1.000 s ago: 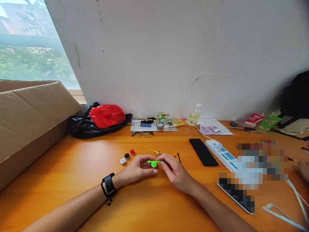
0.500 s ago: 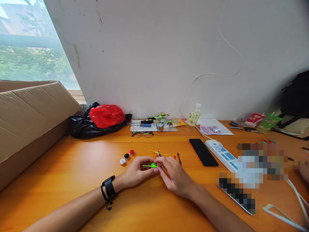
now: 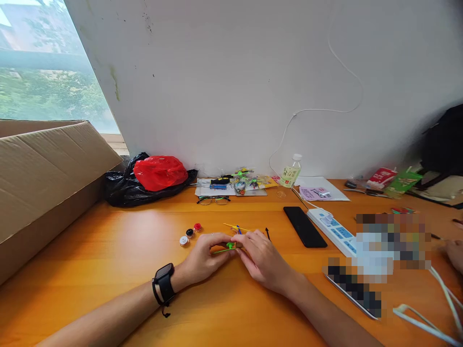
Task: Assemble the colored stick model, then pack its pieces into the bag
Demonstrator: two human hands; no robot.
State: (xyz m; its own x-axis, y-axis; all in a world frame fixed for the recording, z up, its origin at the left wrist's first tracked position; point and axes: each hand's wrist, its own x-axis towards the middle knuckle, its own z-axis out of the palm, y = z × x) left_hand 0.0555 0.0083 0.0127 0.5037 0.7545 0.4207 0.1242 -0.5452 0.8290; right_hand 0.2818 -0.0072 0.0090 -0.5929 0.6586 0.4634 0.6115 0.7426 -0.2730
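Observation:
My left hand and my right hand meet over the orange table, both pinched on a small green plastic wheel on a thin green stick. The stick pokes out to the left between my left fingers. A black watch sits on my left wrist. Just beyond my fingers lie thin yellow and blue sticks and a small black piece. To the left lie three little round parts, white, black and red.
A big cardboard box stands at the left. Black and red bags, glasses, small tools, a bottle and papers line the wall. A black phone and power strip lie right. Another person's hand shows at the right edge.
Both hands have closed in tighter around the green wheel, which now sits lower and more hidden between the fingers; its stick has tilted slightly.

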